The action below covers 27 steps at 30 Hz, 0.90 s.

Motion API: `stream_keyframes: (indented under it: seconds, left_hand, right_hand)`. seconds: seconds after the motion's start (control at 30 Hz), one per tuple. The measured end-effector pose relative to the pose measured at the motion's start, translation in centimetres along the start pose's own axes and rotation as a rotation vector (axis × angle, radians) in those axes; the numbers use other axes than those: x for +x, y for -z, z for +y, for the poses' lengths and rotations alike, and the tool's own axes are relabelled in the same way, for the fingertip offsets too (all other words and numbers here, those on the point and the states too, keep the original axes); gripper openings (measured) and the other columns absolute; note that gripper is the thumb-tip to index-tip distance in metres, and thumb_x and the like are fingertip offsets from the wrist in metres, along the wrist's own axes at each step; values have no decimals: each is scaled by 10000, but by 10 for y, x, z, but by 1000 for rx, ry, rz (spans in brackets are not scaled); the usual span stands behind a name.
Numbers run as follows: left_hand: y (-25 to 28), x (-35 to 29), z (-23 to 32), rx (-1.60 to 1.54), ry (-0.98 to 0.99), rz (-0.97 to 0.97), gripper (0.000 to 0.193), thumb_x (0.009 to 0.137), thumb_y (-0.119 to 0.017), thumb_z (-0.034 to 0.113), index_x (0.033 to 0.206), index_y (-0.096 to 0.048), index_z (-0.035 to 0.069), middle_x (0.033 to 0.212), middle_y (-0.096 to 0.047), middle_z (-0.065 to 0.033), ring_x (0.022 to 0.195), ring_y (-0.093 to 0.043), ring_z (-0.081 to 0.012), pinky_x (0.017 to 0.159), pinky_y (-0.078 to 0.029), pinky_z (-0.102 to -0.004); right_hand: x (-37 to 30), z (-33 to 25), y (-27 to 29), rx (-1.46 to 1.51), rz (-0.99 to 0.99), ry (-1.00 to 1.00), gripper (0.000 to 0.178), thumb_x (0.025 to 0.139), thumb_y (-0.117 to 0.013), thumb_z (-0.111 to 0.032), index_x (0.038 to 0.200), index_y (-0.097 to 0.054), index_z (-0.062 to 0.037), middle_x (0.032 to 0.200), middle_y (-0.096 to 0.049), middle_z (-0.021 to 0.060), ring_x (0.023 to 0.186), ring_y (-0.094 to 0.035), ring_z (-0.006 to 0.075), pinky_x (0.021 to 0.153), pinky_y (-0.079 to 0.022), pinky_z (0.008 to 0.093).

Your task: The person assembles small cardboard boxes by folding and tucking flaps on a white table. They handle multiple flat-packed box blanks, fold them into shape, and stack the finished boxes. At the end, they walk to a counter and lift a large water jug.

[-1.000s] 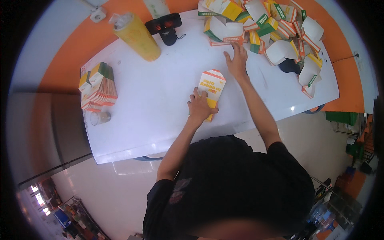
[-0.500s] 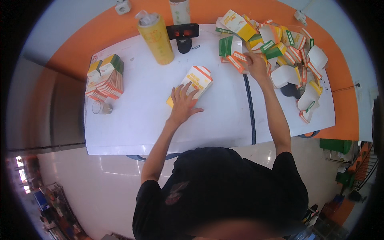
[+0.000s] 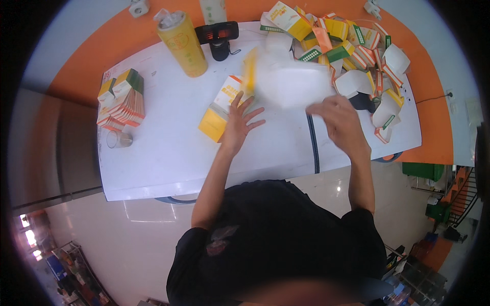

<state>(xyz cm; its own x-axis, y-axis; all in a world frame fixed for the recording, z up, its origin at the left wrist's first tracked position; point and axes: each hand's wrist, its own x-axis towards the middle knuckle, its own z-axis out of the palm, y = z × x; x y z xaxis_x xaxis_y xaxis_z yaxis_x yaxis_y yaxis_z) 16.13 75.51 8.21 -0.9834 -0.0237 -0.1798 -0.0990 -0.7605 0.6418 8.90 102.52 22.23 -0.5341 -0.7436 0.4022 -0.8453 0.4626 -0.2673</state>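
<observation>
My right hand (image 3: 339, 120) pinches the near right corner of a paper food carton (image 3: 293, 84), opened out with its white inside showing and smeared by motion. The carton hangs over the middle of the table, its yellow edge toward the left. My left hand (image 3: 237, 125) is open, fingers spread, beside a white and yellow carton (image 3: 212, 122) lying on the table. Its fingertips overlap that carton's right side; whether they touch it I cannot tell. A loose heap of similar cartons (image 3: 365, 38) in white, yellow, orange and green lies at the far right.
A neat stack of folded cartons (image 3: 125, 104) stands at the left, with a clear glass (image 3: 118, 139) in front. Toward the back are a yellow cylinder (image 3: 186, 51) with plastic in its top, a black device on a stand (image 3: 219, 38) and a pale cylinder (image 3: 213, 11). A dark seam (image 3: 313, 145) crosses the white table.
My right hand has drawn a carton from the heap toward me and leftward over the table. My left hand has shifted off the top of the lying carton to its right side.
</observation>
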Motion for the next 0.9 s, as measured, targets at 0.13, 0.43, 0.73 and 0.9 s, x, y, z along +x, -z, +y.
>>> stream_keyframes:
  seconds: [0.13,0.43,0.73,0.9]
  left_hand:
    - [6,-17,27,-308,234,-296,722,1023,-597,316,1606,-248,72,1520,-445,-219,1349,-520,-343,1083,-469,-426]
    - [-1,-52,17,314,198,-134,839,803,-806,82,1521,-384,-16,1474,-489,-172,1404,-439,-267,1191,-320,-374]
    - [15,-64,5,347,-144,-47,671,1094,-417,340,1625,-183,4,1585,-375,-216,1477,-346,-284,1210,-269,-393]
    - [-14,-70,9,944,-265,43,674,1124,-202,464,1589,-249,-20,1533,-436,-197,1421,-417,-277,1186,-304,-384]
  right_hand:
    - [-13,-24,3,155,-202,204,363,729,-696,100,1050,-716,-69,1072,-716,35,1151,-612,278,1018,-501,453]
    - [-21,-38,-108,1209,177,-526,466,1064,-554,-197,1463,-446,18,1450,-511,106,1264,-526,169,1101,-414,359]
    - [-19,-68,-127,1565,219,-475,568,1113,-360,-405,1467,-419,36,1373,-562,107,1250,-529,166,1075,-396,316]
    - [-17,-76,-124,1561,239,-467,603,1100,-372,-435,1468,-417,41,1359,-576,129,1214,-563,166,1046,-432,322]
